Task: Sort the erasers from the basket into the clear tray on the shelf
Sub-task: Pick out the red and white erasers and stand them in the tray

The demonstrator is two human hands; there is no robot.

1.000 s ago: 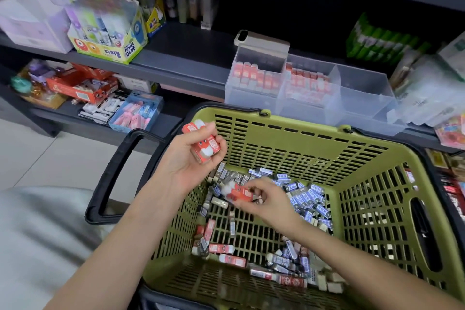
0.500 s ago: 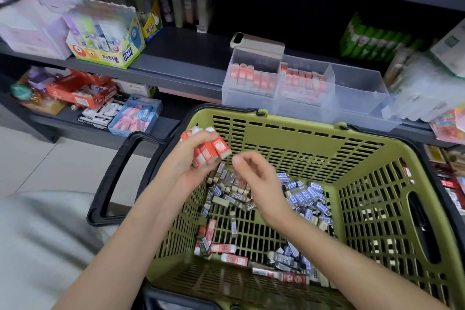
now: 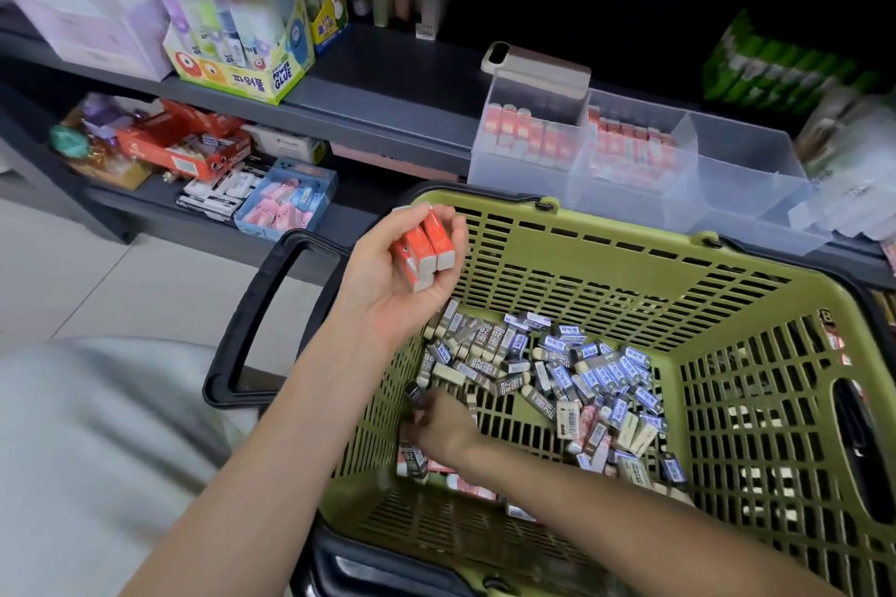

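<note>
A green basket (image 3: 630,228) holds several loose erasers (image 3: 572,373) in blue and dark sleeves, plus a few red ones (image 3: 465,485) at its near left corner. My left hand (image 3: 383,286) is raised over the basket's left rim and grips a small bundle of red erasers (image 3: 426,242). My right hand (image 3: 443,424) is down in the basket's left corner among the erasers, blurred, its fingers curled downward. The clear tray (image 3: 742,179) stands on the shelf behind the basket. Its left and middle compartments hold rows of red erasers (image 3: 528,136); the right compartment looks empty.
A phone (image 3: 533,68) lies on top of the tray's left compartment. A glue display box (image 3: 237,49) and white boxes (image 3: 92,24) stand on the shelf at left. The lower shelf carries a blue box of pink erasers (image 3: 286,204). The basket's black handle (image 3: 252,320) sticks out left.
My right hand has dropped from beside my left hand down into the basket's left corner. My left hand still grips the red erasers, now turned more palm-up.
</note>
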